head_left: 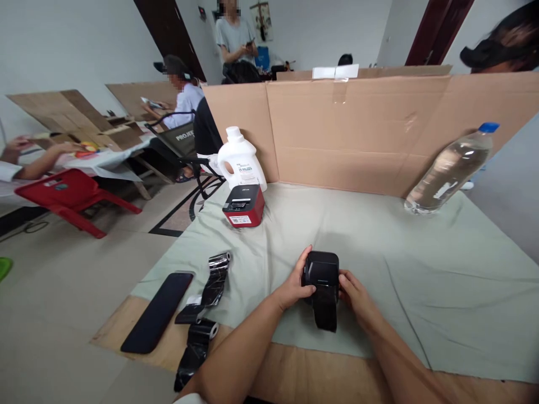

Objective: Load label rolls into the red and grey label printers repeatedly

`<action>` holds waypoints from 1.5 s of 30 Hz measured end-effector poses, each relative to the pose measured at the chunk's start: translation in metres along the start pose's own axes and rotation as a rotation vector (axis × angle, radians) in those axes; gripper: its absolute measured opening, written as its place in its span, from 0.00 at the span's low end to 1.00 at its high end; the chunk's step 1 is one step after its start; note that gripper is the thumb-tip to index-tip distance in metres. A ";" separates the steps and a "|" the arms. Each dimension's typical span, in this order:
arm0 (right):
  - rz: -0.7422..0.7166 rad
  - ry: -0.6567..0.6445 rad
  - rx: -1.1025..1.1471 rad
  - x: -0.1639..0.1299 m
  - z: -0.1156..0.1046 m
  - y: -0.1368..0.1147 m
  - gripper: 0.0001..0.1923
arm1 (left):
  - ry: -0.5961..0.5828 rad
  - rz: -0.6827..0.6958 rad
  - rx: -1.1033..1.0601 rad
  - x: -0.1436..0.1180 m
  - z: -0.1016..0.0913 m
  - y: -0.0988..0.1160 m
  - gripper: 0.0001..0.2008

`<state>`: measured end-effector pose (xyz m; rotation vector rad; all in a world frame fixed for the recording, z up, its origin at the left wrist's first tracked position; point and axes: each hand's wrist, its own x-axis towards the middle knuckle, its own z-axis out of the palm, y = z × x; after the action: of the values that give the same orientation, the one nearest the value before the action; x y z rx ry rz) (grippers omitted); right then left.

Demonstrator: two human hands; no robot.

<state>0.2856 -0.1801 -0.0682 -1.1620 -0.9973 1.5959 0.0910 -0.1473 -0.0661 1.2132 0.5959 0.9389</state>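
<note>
Between my two hands is a small black portable printer (pixel 322 266), with a glossy black strip (pixel 325 315) hanging from its near side. My left hand (pixel 296 283) grips its left side, the thumb lying by the top of the strip. On the right side, the fingers of my right hand (pixel 352 289) press against the casing, partly hidden behind it. To the left lie two partly unrolled black rolls: an upper roll (pixel 217 280) and a lower roll (pixel 197 345). Beside them is a dark flat pad-like object (pixel 158 314).
A red and black boxy printer (pixel 244 207) stands in front of a white jug (pixel 242 160). A clear bottle with a blue cap (pixel 452 168) leans at the back right. The cardboard partition (pixel 349 137) borders the cloth-covered table (pixel 357 224). Other people are beyond it and to the left.
</note>
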 end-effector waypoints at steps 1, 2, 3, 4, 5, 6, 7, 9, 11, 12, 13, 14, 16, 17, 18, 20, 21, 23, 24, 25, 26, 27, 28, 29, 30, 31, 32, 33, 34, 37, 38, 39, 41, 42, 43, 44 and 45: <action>-0.025 0.000 -0.033 0.000 0.000 0.001 0.27 | 0.000 -0.010 0.023 0.000 0.000 0.000 0.55; -0.056 0.007 -0.077 0.001 0.001 0.003 0.29 | 0.001 -0.021 0.039 0.000 0.001 -0.001 0.55; -0.090 0.021 -0.126 0.001 0.001 0.006 0.33 | 0.001 -0.030 0.048 0.000 0.001 -0.001 0.54; -0.120 0.036 -0.172 0.002 0.002 0.008 0.36 | -0.001 -0.038 0.047 -0.001 0.002 -0.001 0.54; -0.141 0.052 -0.212 0.002 0.002 0.011 0.39 | -0.005 -0.045 0.039 -0.001 0.003 -0.001 0.53; -0.149 0.067 -0.240 0.002 0.003 0.013 0.41 | -0.008 -0.048 0.024 -0.001 0.003 -0.002 0.53; -0.150 0.078 -0.254 0.002 0.003 0.015 0.42 | -0.009 -0.047 0.005 -0.001 0.004 -0.002 0.52; -0.144 0.085 -0.235 0.002 0.003 0.017 0.42 | 0.003 -0.045 -0.056 -0.001 0.004 -0.003 0.49; -0.141 0.082 -0.191 0.002 0.003 0.016 0.42 | 0.030 -0.074 -0.145 0.000 0.003 -0.005 0.45; -0.140 0.079 -0.167 0.002 0.002 0.015 0.42 | 0.044 -0.103 -0.190 0.000 0.003 -0.006 0.43; -0.138 0.075 -0.145 0.002 0.002 0.013 0.41 | 0.058 -0.139 -0.225 0.001 0.003 -0.006 0.42; -0.135 0.068 -0.127 0.002 0.001 0.011 0.41 | 0.069 -0.173 -0.244 0.001 0.002 -0.007 0.41; -0.131 0.050 -0.111 0.001 0.000 0.008 0.40 | 0.089 -0.222 -0.239 0.002 0.002 -0.007 0.40; -0.132 0.040 -0.112 0.001 -0.001 0.007 0.39 | 0.100 -0.233 -0.225 0.002 0.001 -0.007 0.39; -0.134 0.031 -0.119 0.001 -0.002 0.007 0.39 | 0.109 -0.237 -0.211 0.002 0.001 -0.006 0.39; -0.143 0.020 -0.142 0.001 -0.003 0.009 0.40 | 0.121 -0.241 -0.187 0.002 0.000 -0.005 0.38; -0.145 0.018 -0.155 0.002 -0.004 0.010 0.41 | 0.124 -0.245 -0.177 0.002 0.000 -0.005 0.38; -0.152 0.018 -0.182 0.003 -0.006 0.014 0.42 | 0.123 -0.254 -0.158 0.002 -0.001 -0.003 0.37; -0.154 0.019 -0.196 0.003 -0.007 0.015 0.42 | 0.121 -0.256 -0.149 0.002 -0.001 -0.002 0.37; -0.156 0.019 -0.208 0.003 -0.007 0.016 0.43 | 0.118 -0.255 -0.139 0.002 -0.001 -0.001 0.37; -0.158 0.014 -0.217 0.003 -0.007 0.017 0.43 | 0.116 -0.250 -0.127 0.002 -0.001 0.000 0.37; -0.160 0.006 -0.222 0.003 -0.007 0.017 0.44 | 0.117 -0.244 -0.116 0.002 -0.002 0.000 0.37; -0.166 -0.003 -0.223 0.002 -0.006 0.016 0.44 | 0.118 -0.239 -0.107 0.003 -0.001 0.001 0.36; -0.175 -0.010 -0.218 0.002 -0.006 0.015 0.44 | 0.120 -0.236 -0.101 0.003 -0.001 0.001 0.36; -0.188 -0.017 -0.209 0.001 -0.005 0.014 0.44 | 0.121 -0.233 -0.100 0.002 -0.001 0.001 0.36; -0.200 -0.023 -0.195 0.000 -0.005 0.013 0.44 | 0.119 -0.231 -0.102 0.002 0.000 0.001 0.36; -0.208 -0.029 -0.175 -0.001 -0.004 0.011 0.44 | 0.115 -0.230 -0.109 0.002 0.000 0.001 0.35; -0.210 -0.041 -0.153 -0.003 -0.004 0.009 0.43 | 0.111 -0.231 -0.120 0.002 0.001 0.001 0.35; -0.210 -0.061 -0.127 -0.004 -0.004 0.007 0.43 | 0.109 -0.233 -0.134 0.001 0.001 0.001 0.36; -0.216 -0.143 -0.061 -0.009 -0.004 0.000 0.46 | 0.111 -0.242 -0.173 0.000 0.002 0.003 0.39; -0.221 -0.160 -0.050 -0.010 -0.004 -0.002 0.47 | 0.111 -0.243 -0.179 0.000 0.003 0.004 0.41; -0.224 -0.161 -0.047 -0.011 -0.004 -0.004 0.48 | 0.110 -0.246 -0.182 0.000 0.003 0.006 0.42; -0.224 -0.118 -0.066 -0.010 -0.003 -0.007 0.45 | 0.110 -0.258 -0.177 0.000 0.004 0.008 0.43; -0.231 -0.075 -0.085 -0.009 -0.002 -0.008 0.42 | 0.111 -0.266 -0.173 0.000 0.004 0.008 0.43; -0.246 -0.022 -0.108 -0.008 -0.002 -0.009 0.37 | 0.107 -0.277 -0.168 0.000 0.005 0.008 0.42; -0.266 0.035 -0.133 -0.006 -0.003 -0.009 0.32 | 0.097 -0.286 -0.160 0.000 0.005 0.007 0.41; -0.284 0.093 -0.157 -0.004 -0.004 -0.008 0.27 | 0.082 -0.294 -0.151 0.000 0.005 0.006 0.41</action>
<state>0.2915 -0.1818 -0.0603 -1.1312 -1.1850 1.2468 0.0935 -0.1500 -0.0590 0.9268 0.7332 0.7720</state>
